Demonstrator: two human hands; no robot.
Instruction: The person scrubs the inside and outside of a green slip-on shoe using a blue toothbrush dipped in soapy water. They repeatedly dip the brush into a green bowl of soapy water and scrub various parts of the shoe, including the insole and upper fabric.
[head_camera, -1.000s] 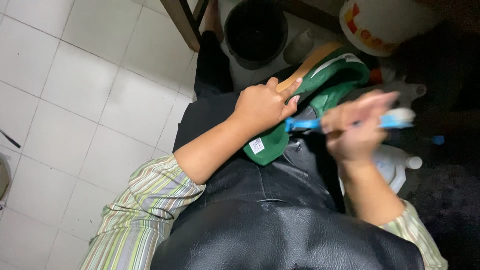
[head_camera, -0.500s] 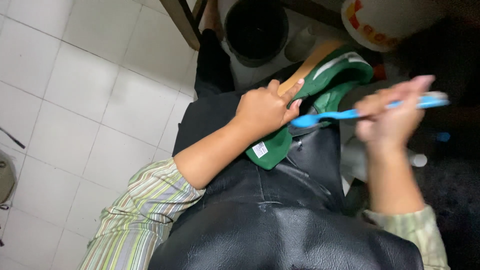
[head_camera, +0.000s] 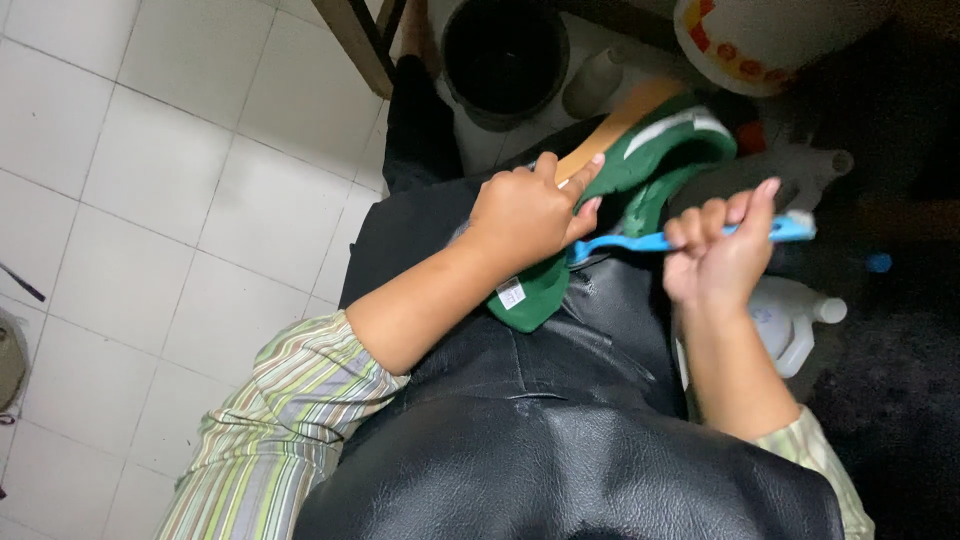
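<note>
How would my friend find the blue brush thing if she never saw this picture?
Start at the black apron across the person's lap. Above it, the right hand grips a thin blue brush against the green shoe. It is the only long bright-blue stick there.

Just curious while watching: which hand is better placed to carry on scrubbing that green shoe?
Probably the right hand: it grips the blue brush beside the green shoe, while the left hand is occupied holding the shoe.

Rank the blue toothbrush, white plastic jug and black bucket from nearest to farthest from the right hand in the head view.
From the right hand:
1. blue toothbrush, in its grip.
2. white plastic jug, just below it.
3. black bucket, at the top, beyond the left hand.
</note>
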